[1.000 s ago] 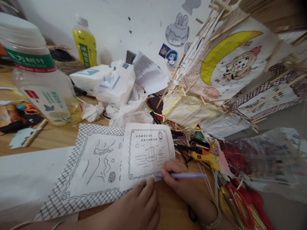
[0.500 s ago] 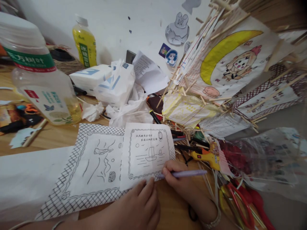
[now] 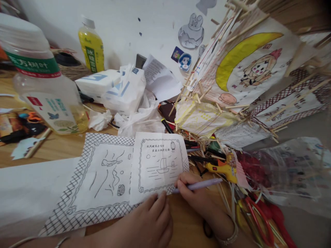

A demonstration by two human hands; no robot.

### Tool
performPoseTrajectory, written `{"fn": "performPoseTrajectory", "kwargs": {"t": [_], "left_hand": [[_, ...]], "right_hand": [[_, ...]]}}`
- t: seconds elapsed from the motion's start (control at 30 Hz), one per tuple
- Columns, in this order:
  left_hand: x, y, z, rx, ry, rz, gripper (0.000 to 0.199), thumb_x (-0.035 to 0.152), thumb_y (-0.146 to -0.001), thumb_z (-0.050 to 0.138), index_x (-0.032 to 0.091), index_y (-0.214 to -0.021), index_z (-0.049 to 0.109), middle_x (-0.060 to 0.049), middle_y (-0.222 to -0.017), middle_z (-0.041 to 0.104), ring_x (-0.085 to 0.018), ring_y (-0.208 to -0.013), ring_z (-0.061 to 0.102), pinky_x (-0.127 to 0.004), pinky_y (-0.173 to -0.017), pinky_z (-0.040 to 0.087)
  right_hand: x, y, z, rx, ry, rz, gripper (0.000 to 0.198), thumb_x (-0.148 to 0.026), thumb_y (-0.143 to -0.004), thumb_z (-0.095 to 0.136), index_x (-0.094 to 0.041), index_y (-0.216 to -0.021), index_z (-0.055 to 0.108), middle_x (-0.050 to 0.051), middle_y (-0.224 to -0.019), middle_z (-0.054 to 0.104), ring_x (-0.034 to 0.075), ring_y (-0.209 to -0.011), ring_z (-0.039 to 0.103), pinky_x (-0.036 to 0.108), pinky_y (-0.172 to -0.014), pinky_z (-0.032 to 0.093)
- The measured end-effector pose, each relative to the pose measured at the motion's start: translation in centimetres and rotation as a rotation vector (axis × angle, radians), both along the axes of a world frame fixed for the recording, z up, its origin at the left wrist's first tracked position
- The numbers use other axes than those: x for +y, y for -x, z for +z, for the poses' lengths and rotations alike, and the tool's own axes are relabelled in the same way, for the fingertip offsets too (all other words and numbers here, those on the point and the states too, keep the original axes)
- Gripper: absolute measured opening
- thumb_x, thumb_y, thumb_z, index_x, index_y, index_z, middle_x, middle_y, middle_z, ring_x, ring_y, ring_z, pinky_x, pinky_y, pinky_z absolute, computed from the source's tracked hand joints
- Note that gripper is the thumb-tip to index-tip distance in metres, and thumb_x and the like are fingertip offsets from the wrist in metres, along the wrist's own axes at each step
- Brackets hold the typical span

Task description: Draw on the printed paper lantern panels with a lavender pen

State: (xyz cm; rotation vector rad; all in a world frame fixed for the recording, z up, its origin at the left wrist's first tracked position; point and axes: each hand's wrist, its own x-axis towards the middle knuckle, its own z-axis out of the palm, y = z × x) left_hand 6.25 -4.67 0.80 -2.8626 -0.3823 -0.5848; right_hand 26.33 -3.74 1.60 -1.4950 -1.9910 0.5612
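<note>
My right hand [image 3: 192, 191] is closed around a slim purple pen [image 3: 204, 184], its tip end low by the lower right corner of a white sheet [image 3: 159, 179]. That sheet carries a black line drawing of sailboats, Chinese characters and a wavy border. My left hand [image 3: 152, 220] rests at the sheet's bottom edge with its fingers laid on the paper, holding nothing. Under the small sheet lies a larger drawing [image 3: 108, 172] with a crosshatched border and wavy lines. The small sheet covers its right part.
A big drink bottle [image 3: 49, 93] stands at left, a yellow bottle [image 3: 91, 48] behind. A plastic bag [image 3: 129, 89] and crumpled tissue [image 3: 100, 120] lie at the back. Stick-framed paper lanterns [image 3: 248, 65] rise at right, above a yellow glue gun [image 3: 222, 170] and red-handled scissors [image 3: 258, 217].
The purple pen tilts a little more, its back end higher and its tip end shifted slightly right. My left hand and the papers stay almost still.
</note>
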Motion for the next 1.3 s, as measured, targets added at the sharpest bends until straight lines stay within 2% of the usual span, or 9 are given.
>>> {"fn": "performPoseTrajectory", "kwargs": {"t": [0.13, 0.47, 0.6, 0.73, 0.9, 1.1, 1.3], "left_hand": [[0.03, 0.16, -0.10, 0.002, -0.011, -0.039, 0.025, 0.030, -0.089, 0.056, 0.015, -0.104, 0.069, -0.010, -0.109, 0.070, -0.026, -0.103, 0.060, -0.041, -0.090, 0.038], [-0.25, 0.17, 0.48, -0.015, -0.003, 0.006, 0.023, 0.030, -0.088, 0.059, 0.015, -0.103, 0.070, -0.010, -0.111, 0.069, -0.025, -0.104, 0.059, -0.041, -0.093, 0.037], [0.17, 0.02, -0.07, -0.030, 0.005, -0.031, 0.022, 0.029, -0.087, 0.061, 0.015, -0.101, 0.071, -0.009, -0.110, 0.069, -0.026, -0.106, 0.059, -0.041, -0.094, 0.037], [0.30, 0.03, -0.26, -0.002, -0.001, -0.132, 0.016, 0.027, -0.087, 0.060, 0.019, -0.096, 0.071, -0.006, -0.104, 0.070, -0.025, -0.101, 0.060, -0.041, -0.089, 0.040], [-0.31, 0.17, 0.32, 0.041, 0.009, -0.072, 0.016, 0.025, -0.085, 0.060, 0.019, -0.095, 0.070, -0.008, -0.103, 0.070, -0.028, -0.103, 0.059, -0.045, -0.087, 0.042], [-0.44, 0.20, 0.57, 0.050, 0.036, -0.080, 0.016, 0.026, -0.085, 0.060, 0.018, -0.095, 0.070, -0.009, -0.100, 0.071, -0.028, -0.102, 0.059, -0.045, -0.087, 0.041], [-0.31, 0.13, 0.20, 0.063, 0.040, -0.097, 0.016, 0.027, -0.084, 0.061, 0.018, -0.095, 0.070, -0.009, -0.100, 0.070, -0.029, -0.102, 0.059, -0.045, -0.086, 0.042]], "right_hand": [[-0.06, -0.03, -0.05, 0.004, -0.001, -0.006, 0.024, -0.016, -0.079, 0.040, -0.021, -0.055, 0.040, -0.003, -0.052, 0.046, 0.013, -0.053, 0.045, 0.024, -0.052, 0.037], [-0.34, -0.10, 0.29, 0.088, -0.029, -0.032, 0.025, -0.020, -0.084, 0.045, -0.021, -0.059, 0.049, -0.001, -0.056, 0.055, 0.014, -0.056, 0.053, 0.025, -0.055, 0.042], [-0.34, 0.19, 0.45, 0.067, -0.017, 0.013, 0.025, -0.021, -0.083, 0.047, -0.021, -0.059, 0.049, -0.001, -0.056, 0.055, 0.014, -0.054, 0.053, 0.024, -0.053, 0.040], [-0.27, 0.17, 0.43, 0.046, -0.001, 0.060, 0.026, -0.021, -0.084, 0.046, -0.021, -0.058, 0.049, 0.000, -0.057, 0.057, 0.014, -0.056, 0.054, 0.024, -0.054, 0.041], [-0.31, -0.07, 0.19, 0.008, 0.016, 0.106, 0.031, -0.025, -0.087, 0.046, -0.021, -0.057, 0.048, 0.000, -0.058, 0.057, 0.014, -0.056, 0.054, 0.025, -0.055, 0.041], [-0.17, 0.00, -0.37, -0.028, -0.029, 0.164, 0.035, -0.027, -0.089, 0.043, -0.021, -0.056, 0.046, 0.000, -0.055, 0.055, 0.014, -0.054, 0.052, 0.025, -0.054, 0.040], [-0.11, 0.08, -0.33, -0.017, -0.009, 0.194, 0.034, -0.029, -0.089, 0.044, -0.021, -0.058, 0.051, 0.000, -0.057, 0.057, 0.014, -0.055, 0.053, 0.025, -0.054, 0.040]]}}
